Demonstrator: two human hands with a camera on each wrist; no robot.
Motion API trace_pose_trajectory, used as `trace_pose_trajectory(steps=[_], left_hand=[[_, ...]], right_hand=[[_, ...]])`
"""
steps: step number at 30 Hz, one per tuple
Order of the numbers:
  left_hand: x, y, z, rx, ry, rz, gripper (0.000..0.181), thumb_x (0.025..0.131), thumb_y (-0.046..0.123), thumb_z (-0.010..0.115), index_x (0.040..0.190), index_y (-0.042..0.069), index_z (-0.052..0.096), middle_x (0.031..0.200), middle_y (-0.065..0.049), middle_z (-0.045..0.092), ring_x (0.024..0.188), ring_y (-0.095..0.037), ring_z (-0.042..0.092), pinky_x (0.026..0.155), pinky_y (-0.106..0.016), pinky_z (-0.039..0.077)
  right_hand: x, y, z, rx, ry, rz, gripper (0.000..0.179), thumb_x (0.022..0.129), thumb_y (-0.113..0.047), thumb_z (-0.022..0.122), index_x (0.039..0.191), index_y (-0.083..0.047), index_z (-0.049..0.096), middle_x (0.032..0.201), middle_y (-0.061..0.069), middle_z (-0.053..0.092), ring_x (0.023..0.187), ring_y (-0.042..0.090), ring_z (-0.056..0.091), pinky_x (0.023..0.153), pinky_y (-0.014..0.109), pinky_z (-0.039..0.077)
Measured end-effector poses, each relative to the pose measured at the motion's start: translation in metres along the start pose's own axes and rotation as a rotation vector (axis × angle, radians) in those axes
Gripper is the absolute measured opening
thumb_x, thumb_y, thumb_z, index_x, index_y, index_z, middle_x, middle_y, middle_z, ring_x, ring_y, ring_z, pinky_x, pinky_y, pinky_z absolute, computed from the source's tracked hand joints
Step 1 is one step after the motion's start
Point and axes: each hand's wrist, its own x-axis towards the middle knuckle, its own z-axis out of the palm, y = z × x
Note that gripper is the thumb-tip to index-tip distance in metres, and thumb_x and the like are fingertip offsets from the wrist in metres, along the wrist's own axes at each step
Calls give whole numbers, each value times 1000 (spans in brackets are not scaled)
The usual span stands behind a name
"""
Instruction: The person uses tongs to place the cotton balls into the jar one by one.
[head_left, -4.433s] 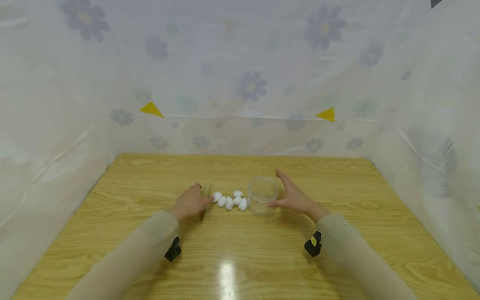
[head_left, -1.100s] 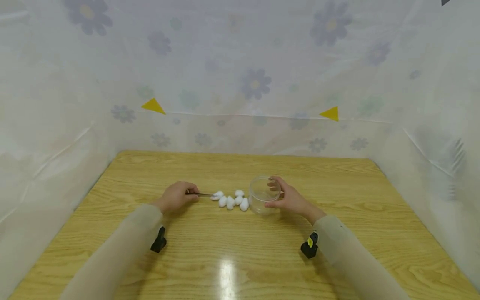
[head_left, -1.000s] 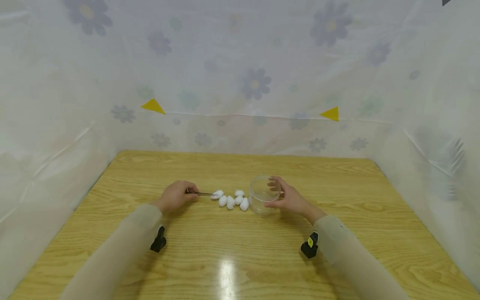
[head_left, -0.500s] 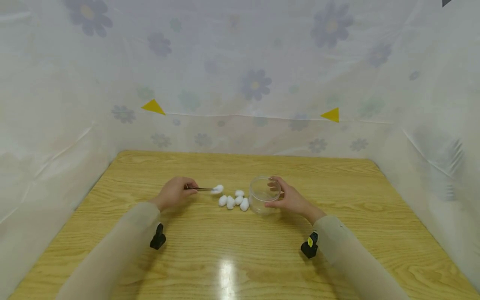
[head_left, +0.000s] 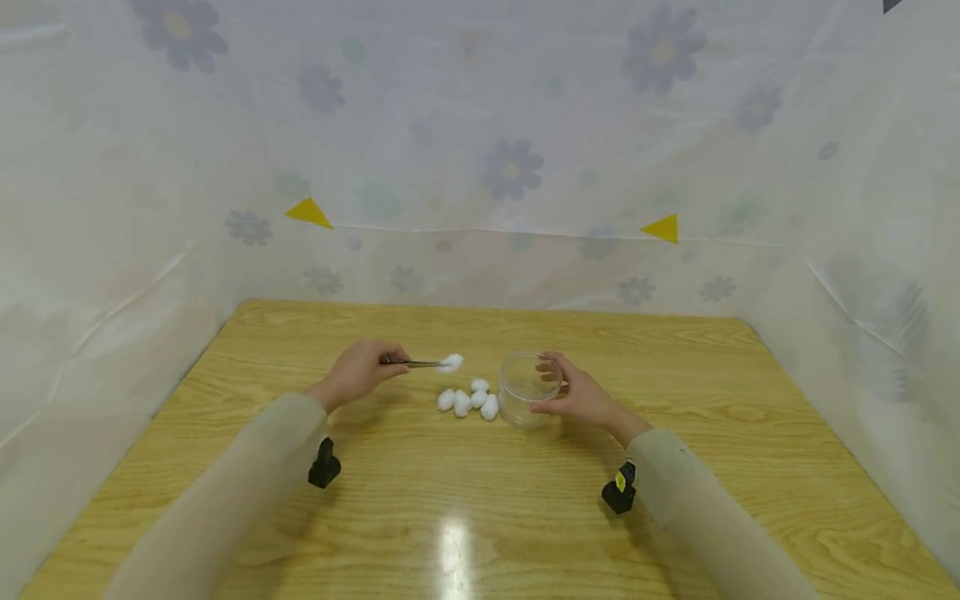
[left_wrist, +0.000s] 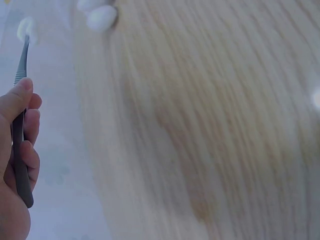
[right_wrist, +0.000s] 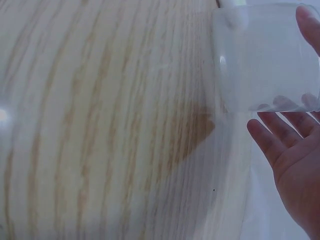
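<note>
One fluffy white ball (head_left: 452, 362) is up in the tweezers (head_left: 420, 364) the left hand (head_left: 360, 369) pinches. Five white balls (head_left: 462, 404) lie nearer, left of the clear tub (head_left: 516, 409) the right hand (head_left: 583, 399) curves wide around. Lifting seems the step; next probably needs a steady pinch. A flowery sheet (head_left: 420, 92) hangs beyond the wood table (head_left: 540, 517).

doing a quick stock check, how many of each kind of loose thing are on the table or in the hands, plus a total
slim dark-handled metal tweezers: 1
clear round plastic-looking tub: 1
white rounded cotton-looking balls: 6 (5 on the wooden table, 1 in the tweezers)
total: 8
</note>
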Motion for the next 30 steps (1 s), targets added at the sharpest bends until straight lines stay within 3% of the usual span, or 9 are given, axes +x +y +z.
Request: trace_pose_trajectory(steps=[6, 15, 30], left_hand=[[6, 11, -7, -11, 18, 29, 16, 89, 16, 63, 99, 4, 69, 88, -11, 68, 75, -18, 62, 66, -33, 50], [17, 32, -12, 21, 11, 45, 16, 89, 20, 64, 99, 8, 70, 89, -4, 69, 78, -15, 63, 71, -35, 50], [48, 67, 8, 51, -37, 125, 13, 89, 23, 64, 94, 13, 70, 85, -1, 69, 72, -10, 60, 66, -28, 48]], right_hand=[[1, 2, -1, 5, -4, 5, 88, 79, -31, 75, 146, -8, 24, 144, 21, 38, 129, 38, 41, 101, 52, 40], [1, 3, -1, 4, -12, 5, 87, 80, -31, 75, 147, -7, 25, 143, 20, 40, 129, 37, 42, 101, 51, 40], [2, 3, -1, 12, -18, 10, 87, 79, -32, 76, 145, -5, 27, 143, 22, 39, 128, 38, 43, 101, 51, 40]])
